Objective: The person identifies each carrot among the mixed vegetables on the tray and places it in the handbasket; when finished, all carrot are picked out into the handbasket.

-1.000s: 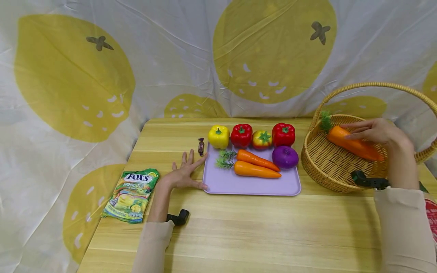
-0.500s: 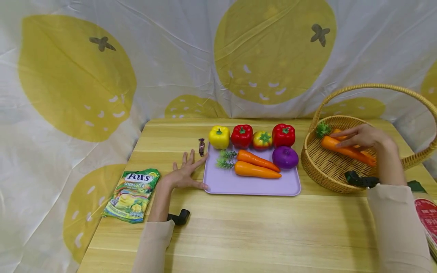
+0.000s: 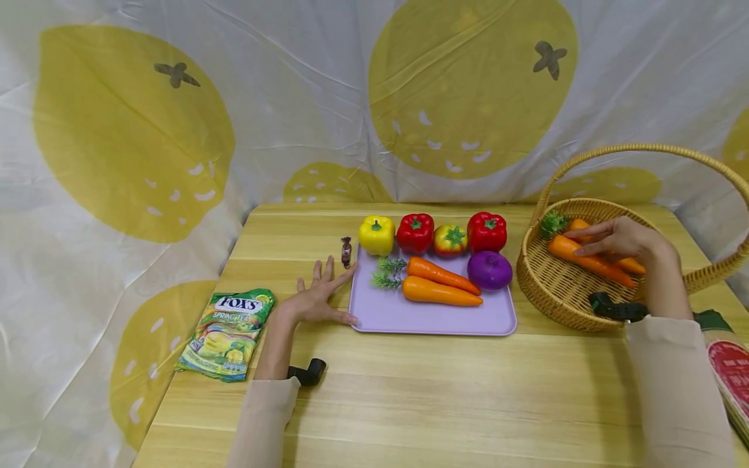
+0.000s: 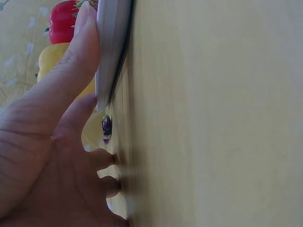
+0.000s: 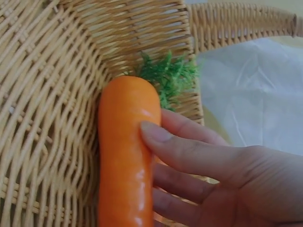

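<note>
My right hand (image 3: 634, 240) reaches into the wicker basket (image 3: 547, 302) and holds an orange carrot (image 3: 591, 260) with a green leafy top. In the right wrist view, the thumb lies on the near side of that carrot (image 5: 125, 156) and the fingers go behind it. A second carrot (image 3: 633, 265) lies behind it in the basket, partly hidden by the hand. My left hand (image 3: 313, 302) is spread on the table, its thumb and index finger at the left edge of the lilac tray (image 3: 433, 322). In the left wrist view the thumb lies along the tray's side (image 4: 108, 56).
On the tray lie two carrots (image 3: 441, 291), a yellow pepper (image 3: 377, 235), two red peppers (image 3: 415, 233), a red-yellow tomato-like fruit (image 3: 450, 241) and a purple onion (image 3: 489, 270). A wrapped candy (image 3: 346, 251), a Fox's candy bag (image 3: 228, 335) and a red-labelled package (image 3: 731, 370) lie around.
My right hand has moved left and slightly toward me with its carrot, lowering it beside the second carrot in the basket. The left hand has stayed at the tray.
</note>
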A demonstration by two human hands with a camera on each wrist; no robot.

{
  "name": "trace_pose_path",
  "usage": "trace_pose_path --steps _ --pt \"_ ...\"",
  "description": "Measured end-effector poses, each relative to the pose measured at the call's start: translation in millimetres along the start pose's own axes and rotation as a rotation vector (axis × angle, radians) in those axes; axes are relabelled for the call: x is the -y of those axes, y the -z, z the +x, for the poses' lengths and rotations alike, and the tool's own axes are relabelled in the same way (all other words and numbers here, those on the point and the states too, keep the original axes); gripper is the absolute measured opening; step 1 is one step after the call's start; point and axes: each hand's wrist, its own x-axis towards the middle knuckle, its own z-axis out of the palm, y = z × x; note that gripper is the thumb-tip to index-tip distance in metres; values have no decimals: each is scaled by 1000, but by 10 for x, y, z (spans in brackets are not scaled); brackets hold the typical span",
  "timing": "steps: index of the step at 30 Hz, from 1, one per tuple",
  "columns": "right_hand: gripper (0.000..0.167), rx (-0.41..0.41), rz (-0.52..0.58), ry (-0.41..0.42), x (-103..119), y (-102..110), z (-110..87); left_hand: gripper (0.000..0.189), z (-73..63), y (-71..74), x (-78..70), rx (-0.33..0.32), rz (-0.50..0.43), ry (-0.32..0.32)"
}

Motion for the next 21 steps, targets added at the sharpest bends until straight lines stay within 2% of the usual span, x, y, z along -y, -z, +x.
trace_pose_path --steps 5,11,21 --pt "53 -46 -40 36 -4 -16 5 114 2 -2 -3 2 -2 -1" --pt "59 -69 -33 37 -38 -14 33 114 3 -3 5 1 -8 -4" --pt "49 -62 55 29 -103 -22 27 115 11 -4 14 -1 -7 -3"
